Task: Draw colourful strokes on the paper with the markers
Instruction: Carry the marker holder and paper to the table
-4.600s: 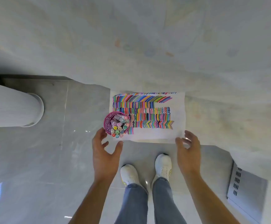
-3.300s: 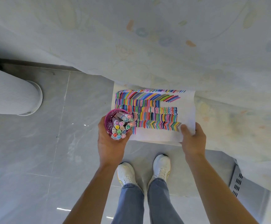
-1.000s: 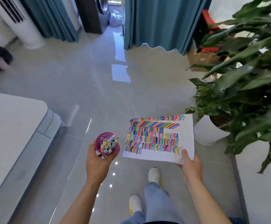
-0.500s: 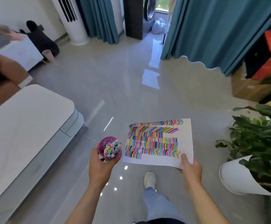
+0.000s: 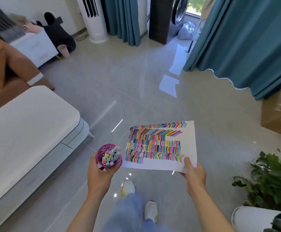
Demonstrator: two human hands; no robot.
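Left hand (image 5: 100, 174) grips the cup (image 5: 105, 148) of markers (image 5: 110, 157); right hand (image 5: 195, 173) pinches the paper (image 5: 189, 139), its fingers hidden under it.

The floor (image 5: 136, 91) is glossy grey tile (it mirrors the window light). The paper (image 5: 189, 144) looks matt white, the purple cup (image 5: 101, 154) shiny plastic, the teal curtains (image 5: 246, 44) soft cloth, the bench top (image 5: 24, 124) smooth and matt.
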